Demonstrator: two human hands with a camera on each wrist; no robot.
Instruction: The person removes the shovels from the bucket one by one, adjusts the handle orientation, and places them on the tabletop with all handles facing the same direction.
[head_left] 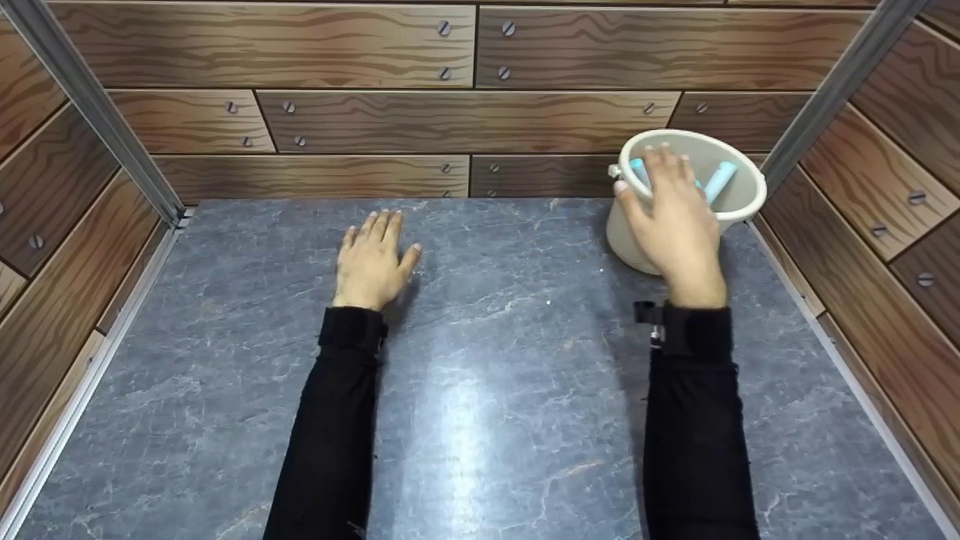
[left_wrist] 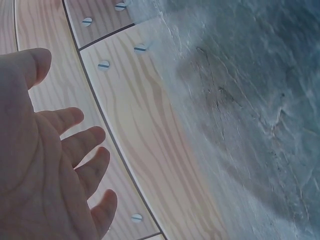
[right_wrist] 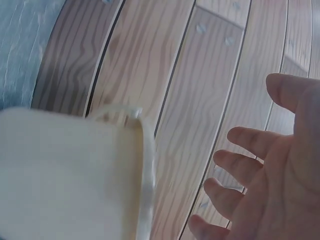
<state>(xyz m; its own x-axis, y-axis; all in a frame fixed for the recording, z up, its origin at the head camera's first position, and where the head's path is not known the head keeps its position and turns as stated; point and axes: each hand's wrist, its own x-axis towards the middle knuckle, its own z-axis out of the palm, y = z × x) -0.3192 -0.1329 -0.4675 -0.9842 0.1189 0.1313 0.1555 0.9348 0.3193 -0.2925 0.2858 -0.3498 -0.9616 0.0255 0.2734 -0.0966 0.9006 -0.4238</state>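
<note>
At the back right of the table stands a cream-coloured bucket (head_left: 637, 240), with light-blue, rod-like pieces (head_left: 720, 182) inside it. My right hand (head_left: 679, 217) is over the bucket's near side, palm down, and overlaps its opening in the head view. In the right wrist view the fingers of that hand (right_wrist: 250, 170) are spread and relaxed, holding nothing, with the bucket's side (right_wrist: 65, 170) and rim to the left. Left of centre, my left hand (head_left: 371, 259) is over the table, palm down, fingers straight. Its palm (left_wrist: 40, 170) is bare in the left wrist view.
The grey marbled tabletop (head_left: 487, 337) is bounded by wood-patterned walls (head_left: 360, 120) at the back and both sides. Metal corner posts (head_left: 97, 112) rise at the back left and back right. The bucket stands close to the back right corner.
</note>
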